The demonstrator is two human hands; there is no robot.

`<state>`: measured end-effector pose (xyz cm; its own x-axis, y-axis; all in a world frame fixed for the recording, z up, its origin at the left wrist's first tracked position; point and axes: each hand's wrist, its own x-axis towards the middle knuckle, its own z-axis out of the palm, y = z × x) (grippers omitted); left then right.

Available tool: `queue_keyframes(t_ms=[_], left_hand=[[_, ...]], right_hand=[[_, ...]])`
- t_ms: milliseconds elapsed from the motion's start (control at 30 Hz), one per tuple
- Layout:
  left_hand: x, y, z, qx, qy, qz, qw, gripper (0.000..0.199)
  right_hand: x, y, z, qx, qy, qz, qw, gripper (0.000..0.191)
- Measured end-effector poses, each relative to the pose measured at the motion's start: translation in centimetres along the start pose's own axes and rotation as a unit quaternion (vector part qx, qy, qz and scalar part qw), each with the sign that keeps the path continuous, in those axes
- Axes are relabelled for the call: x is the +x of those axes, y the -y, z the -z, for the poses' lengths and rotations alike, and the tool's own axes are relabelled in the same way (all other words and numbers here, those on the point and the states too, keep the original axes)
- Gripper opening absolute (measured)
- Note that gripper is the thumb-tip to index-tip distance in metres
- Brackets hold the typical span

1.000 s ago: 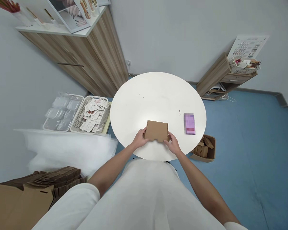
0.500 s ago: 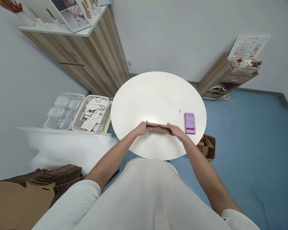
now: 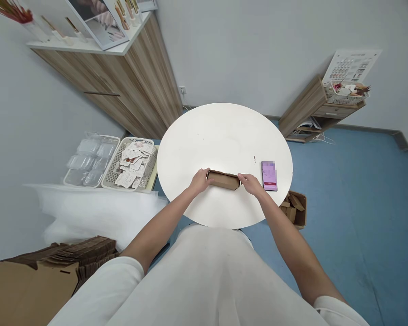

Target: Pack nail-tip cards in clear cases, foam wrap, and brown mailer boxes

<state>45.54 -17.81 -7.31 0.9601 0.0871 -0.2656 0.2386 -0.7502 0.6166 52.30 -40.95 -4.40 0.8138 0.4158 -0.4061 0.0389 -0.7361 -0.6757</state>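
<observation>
A small brown cardboard box [image 3: 223,181] is held between my hands, above or on the near part of the round white table [image 3: 224,131]; I cannot tell whether it touches the tabletop. My left hand [image 3: 200,181] grips its left end, fingers closed round the corner. At the opposite end my right hand [image 3: 250,184] holds the right corner, thumb near the top edge. A dark gap runs along the box's far upper edge. To the right of my right hand lies a phone [image 3: 269,175] with a purple screen.
On the left stand a white basket of printed cards [image 3: 131,163] and a tray of clear packs [image 3: 91,160]. Flat cardboard [image 3: 34,290] is stacked at lower left. A carton of small boxes [image 3: 296,209] sits right of the table. Wooden cabinets [image 3: 146,77] stand behind.
The box has tilted in my hands, so its broad brown face shows more and the dark gap has shifted to the far edge. Both hands keep their hold.
</observation>
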Motion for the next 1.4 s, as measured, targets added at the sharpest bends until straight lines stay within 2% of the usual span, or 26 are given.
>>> queue_keyframes(t_ms=[233, 467, 567, 667, 800, 900, 1033, 1400], left_hand=[[0.0, 0.3, 0.5, -0.014, 0.007, -0.013, 1.000, 0.051], [0.4, 0.7, 0.8, 0.013, 0.011, -0.049, 0.999, 0.029], [0.5, 0.9, 0.7, 0.003, 0.023, -0.057, 0.998, 0.037], [0.4, 1.0, 0.5, -0.034, 0.029, -0.039, 0.998, 0.050], [0.1, 1.2, 0.5, -0.070, 0.034, -0.028, 0.997, 0.056], [-0.2, 1.2, 0.7, -0.108, 0.043, -0.026, 0.993, 0.052], [-0.5, 1.3, 0.7, -0.178, 0.041, 0.024, 0.983, 0.038], [-1.7, 2.4, -1.8, -0.232, 0.032, 0.063, 0.970, 0.045]], right_hand=[[0.3, -0.3, 0.4, 0.048, -0.002, -0.041, 0.998, 0.042], [0.1, -0.5, 0.0, 0.073, 0.000, -0.038, 0.997, 0.041], [-0.1, -0.5, 0.0, 0.084, -0.001, -0.034, 0.996, 0.040], [-0.2, -0.6, 0.0, 0.093, -0.006, -0.036, 0.995, 0.039], [-0.3, -0.9, -0.2, 0.113, -0.016, -0.034, 0.993, 0.037], [-0.5, -1.4, -0.3, 0.139, -0.012, -0.032, 0.990, 0.038], [-1.1, -1.9, -0.8, 0.189, -0.019, -0.029, 0.981, 0.044], [-2.3, -2.5, -3.3, 0.253, -0.028, -0.066, 0.965, 0.047]])
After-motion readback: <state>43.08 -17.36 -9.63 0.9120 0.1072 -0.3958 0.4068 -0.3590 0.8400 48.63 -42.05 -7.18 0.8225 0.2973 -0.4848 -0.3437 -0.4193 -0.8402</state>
